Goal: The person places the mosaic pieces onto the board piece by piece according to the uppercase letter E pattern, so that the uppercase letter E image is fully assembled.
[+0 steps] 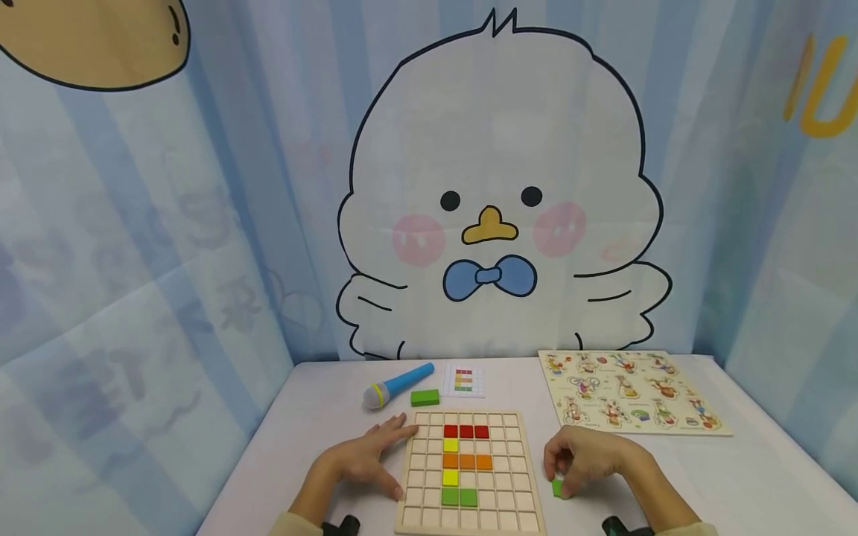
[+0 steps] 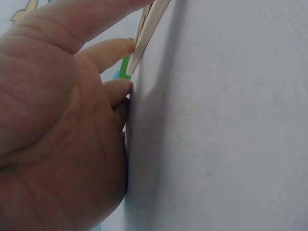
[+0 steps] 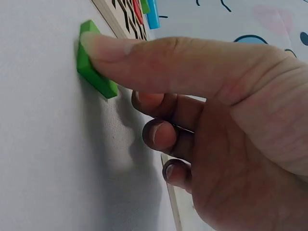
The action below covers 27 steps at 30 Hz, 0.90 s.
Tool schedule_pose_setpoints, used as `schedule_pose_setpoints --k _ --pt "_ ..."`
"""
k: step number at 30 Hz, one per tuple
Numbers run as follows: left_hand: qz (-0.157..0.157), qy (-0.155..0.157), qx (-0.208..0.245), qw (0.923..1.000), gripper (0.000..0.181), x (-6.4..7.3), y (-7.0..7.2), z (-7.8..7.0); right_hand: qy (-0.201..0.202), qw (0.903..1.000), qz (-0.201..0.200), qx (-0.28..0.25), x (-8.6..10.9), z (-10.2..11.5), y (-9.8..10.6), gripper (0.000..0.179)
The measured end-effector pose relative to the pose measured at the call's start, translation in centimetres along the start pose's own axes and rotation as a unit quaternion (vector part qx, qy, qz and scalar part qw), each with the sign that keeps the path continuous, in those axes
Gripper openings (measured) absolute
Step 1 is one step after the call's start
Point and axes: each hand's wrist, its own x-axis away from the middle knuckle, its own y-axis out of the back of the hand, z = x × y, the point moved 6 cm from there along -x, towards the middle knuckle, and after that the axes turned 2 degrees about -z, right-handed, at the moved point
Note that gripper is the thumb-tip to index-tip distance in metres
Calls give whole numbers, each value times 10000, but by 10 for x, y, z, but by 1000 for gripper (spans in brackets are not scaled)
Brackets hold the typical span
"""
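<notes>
A wooden grid board [image 1: 499, 496] lies in front of me, with coloured square tiles in some cells: three red [image 1: 465, 432], three orange [image 1: 467, 462], two yellow [image 1: 450, 445] and two green [image 1: 459, 497]. My left hand [image 1: 365, 455] rests at the board's left edge, fingers spread, thumb and fingertips touching the frame. To the right of the board, my right hand [image 1: 593, 452] pinches a loose green tile [image 3: 94, 77] just over the white tabletop. In the right wrist view the thumb presses the tile's face; the index finger behind is mostly hidden, and the other fingers are curled.
Behind the board lie a blue toy microphone [image 1: 402, 382], a green block [image 1: 425, 397] and a small card [image 1: 464, 380] with a coloured tile pattern. A wooden picture puzzle [image 1: 630, 394] lies at the back right. A printed curtain [image 1: 496, 149] hangs behind the table.
</notes>
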Motion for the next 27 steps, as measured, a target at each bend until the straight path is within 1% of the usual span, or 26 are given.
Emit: schedule_pose_setpoints --k 2,8,12,15,18,21,23,27 --pt "5 12 1 10000 103 0 0 -1 -51 9999 -111 -12 -1 -1 1 21" --pt "12 56 59 10000 103 -1 0 -1 -43 9996 -247 100 -3 -1 2 21" --pt "2 76 54 10000 103 -2 0 0 88 9989 -452 114 -6 0 4 21" --pt "13 77 63 9999 103 -2 -1 1 288 9974 -653 31 -8 2 6 17" --pt "13 75 60 10000 104 -2 0 0 538 9945 -881 -174 -11 8 8 11" --pt "18 46 43 10000 104 -3 0 0 727 9912 -1044 -361 -15 19 7 10" --pt "25 38 44 10000 104 -4 0 0 767 9900 -1119 -398 -18 26 5 13" --pt "34 60 38 10000 104 -3 0 0 826 9893 -1050 -582 -23 37 -5 23"
